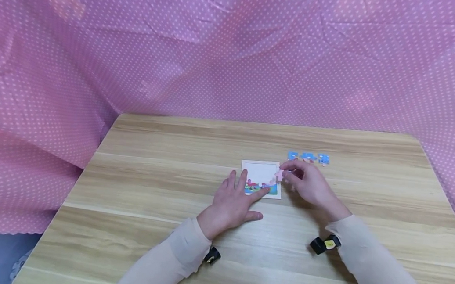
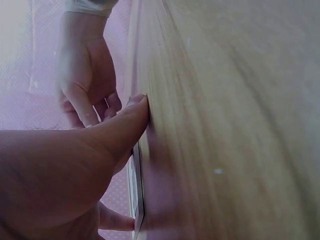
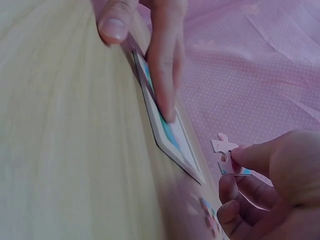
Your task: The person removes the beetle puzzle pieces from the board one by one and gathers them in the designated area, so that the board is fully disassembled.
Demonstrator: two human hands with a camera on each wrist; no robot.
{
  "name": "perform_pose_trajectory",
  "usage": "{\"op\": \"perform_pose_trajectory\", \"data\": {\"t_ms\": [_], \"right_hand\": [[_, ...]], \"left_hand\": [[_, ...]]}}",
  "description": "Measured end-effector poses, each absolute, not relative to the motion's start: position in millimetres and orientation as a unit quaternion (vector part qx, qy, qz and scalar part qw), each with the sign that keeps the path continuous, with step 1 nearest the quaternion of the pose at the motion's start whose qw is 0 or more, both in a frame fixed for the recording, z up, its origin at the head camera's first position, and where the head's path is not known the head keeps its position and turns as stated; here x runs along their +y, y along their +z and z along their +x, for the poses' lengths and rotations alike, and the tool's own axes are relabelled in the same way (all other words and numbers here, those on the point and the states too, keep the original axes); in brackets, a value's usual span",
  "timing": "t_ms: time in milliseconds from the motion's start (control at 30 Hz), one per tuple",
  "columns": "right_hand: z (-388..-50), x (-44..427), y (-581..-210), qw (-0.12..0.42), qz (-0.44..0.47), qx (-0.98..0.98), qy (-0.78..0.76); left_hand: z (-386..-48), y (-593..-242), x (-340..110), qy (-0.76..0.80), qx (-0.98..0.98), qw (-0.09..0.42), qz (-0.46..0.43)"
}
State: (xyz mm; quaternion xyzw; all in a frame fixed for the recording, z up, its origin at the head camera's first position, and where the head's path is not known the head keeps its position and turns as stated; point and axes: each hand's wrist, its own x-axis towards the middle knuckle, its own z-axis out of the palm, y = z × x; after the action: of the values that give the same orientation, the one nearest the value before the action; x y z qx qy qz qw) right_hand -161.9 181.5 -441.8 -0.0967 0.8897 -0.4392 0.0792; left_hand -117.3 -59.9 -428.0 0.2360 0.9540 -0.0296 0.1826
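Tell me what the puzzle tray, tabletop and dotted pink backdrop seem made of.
Puzzle tray: probably cardboard, matte, from its thin, flat white border; thin wood is possible.
Tabletop: wood or printed laminate, slightly glossy; it shows streaky grain and a soft bright patch.
Dotted pink backdrop: likely thin fabric, mostly matte, given its folds and creases.

Lettering: none legible in the head view or in either wrist view. A yellow label (image 1: 329,244) stands on the black right-wrist camera (image 1: 318,245); any characters it bears are too small to be made out.
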Motion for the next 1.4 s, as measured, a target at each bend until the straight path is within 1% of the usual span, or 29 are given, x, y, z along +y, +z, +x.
{"op": "perform_pose_trajectory", "data": {"t_ms": [100, 333, 500, 700, 833, 1133, 1400], "right_hand": [[-161.3, 190.2, -439.4, 0.070, -0.097, 0.889, -0.442], [-159.8, 212.1, -436.1, 0.072, -0.074, 0.892, -0.440], [-158.1, 226.0, -436.5, 0.053, -0.072, 0.896, -0.436], [-157.3, 242.0, -440.0, 0.053, -0.053, 0.900, -0.430], [-157.8, 250.3, -443.1, 0.039, -0.050, 0.905, -0.421], [-158.7, 268.6, -446.5, 0.028, -0.034, 0.916, -0.398], [-162.9, 277.6, -451.6, 0.032, -0.030, 0.922, -0.384]], "left_hand": [[-117.0, -428.2, -60.0, -0.031, 0.955, 0.180, 0.235], [-116.8, -428.8, -59.8, -0.024, 0.955, 0.181, 0.234], [-116.2, -428.2, -59.3, -0.026, 0.956, 0.174, 0.235], [-115.2, -427.4, -59.2, -0.028, 0.956, 0.172, 0.234], [-115.1, -427.7, -59.1, -0.026, 0.957, 0.171, 0.235], [-115.4, -427.7, -58.7, -0.029, 0.955, 0.176, 0.236], [-115.1, -427.4, -58.8, -0.029, 0.956, 0.173, 0.236]]}}
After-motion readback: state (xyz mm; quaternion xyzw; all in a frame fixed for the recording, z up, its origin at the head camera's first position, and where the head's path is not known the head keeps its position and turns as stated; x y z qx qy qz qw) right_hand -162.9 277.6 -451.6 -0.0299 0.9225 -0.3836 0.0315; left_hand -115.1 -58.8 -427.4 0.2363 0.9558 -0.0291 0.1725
